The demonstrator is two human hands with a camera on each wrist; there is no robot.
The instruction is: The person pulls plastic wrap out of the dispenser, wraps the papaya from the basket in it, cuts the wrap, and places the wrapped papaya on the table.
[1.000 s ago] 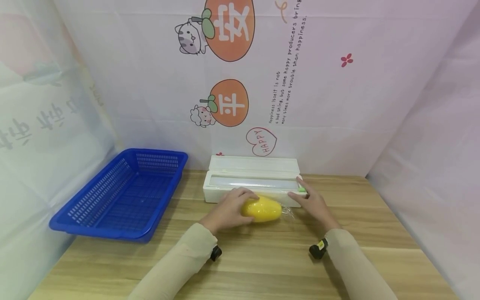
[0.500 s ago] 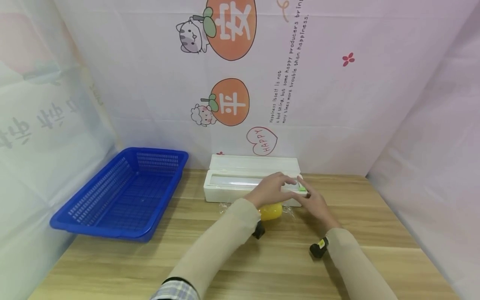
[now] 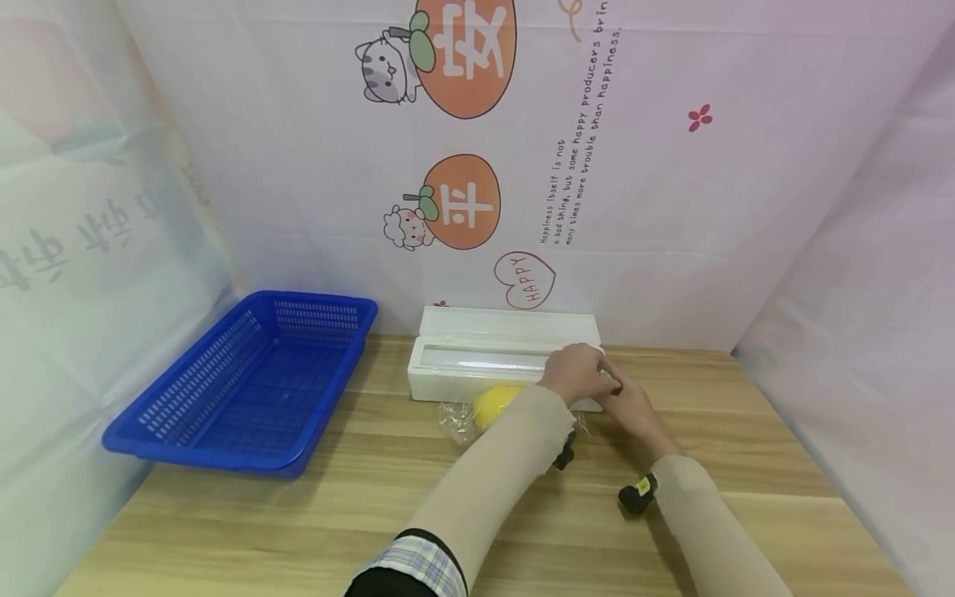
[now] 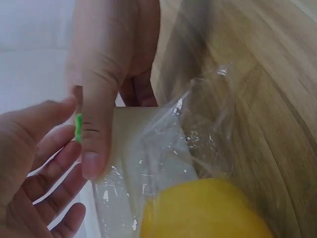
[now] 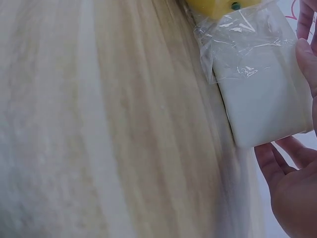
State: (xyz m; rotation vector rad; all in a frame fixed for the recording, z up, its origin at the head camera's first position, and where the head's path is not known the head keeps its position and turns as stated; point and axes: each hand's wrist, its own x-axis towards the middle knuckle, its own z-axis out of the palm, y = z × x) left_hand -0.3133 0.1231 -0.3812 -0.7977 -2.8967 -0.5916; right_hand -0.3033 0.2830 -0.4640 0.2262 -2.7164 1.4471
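Lining the walls, a printed cloth backdrop (image 3: 656, 207). Below it, wood-grain table (image 3: 753, 473). Blue slatted basket (image 3: 201, 463) at left, well apart from the hands. White cling-film dispenser box (image 3: 448, 387), lid up, long axis left to right. Just in front of it, a yellow fruit-like piece (image 3: 494, 405) in clear film (image 3: 458, 421), left of both hands, partly behind the left sleeve (image 3: 477, 489); its long axis seemingly parallels the box. Right hand (image 3: 630, 408): grip closed over the box's right end, thumb over the top edge. Left hand (image 3: 576, 373), nearer the fruit, reaches to that same end; thumb and forefinger slightly parted at the green slider (image 4: 79, 128), cannot tell if that grip has hold of it. Writing, sideways: "安", "平" on orange fruit prints (image 3: 472, 203); "HAPPY" in a red heart (image 3: 525, 280); small text (image 3: 582, 157), "Happiness itself is not a bad thing". No brand legible.
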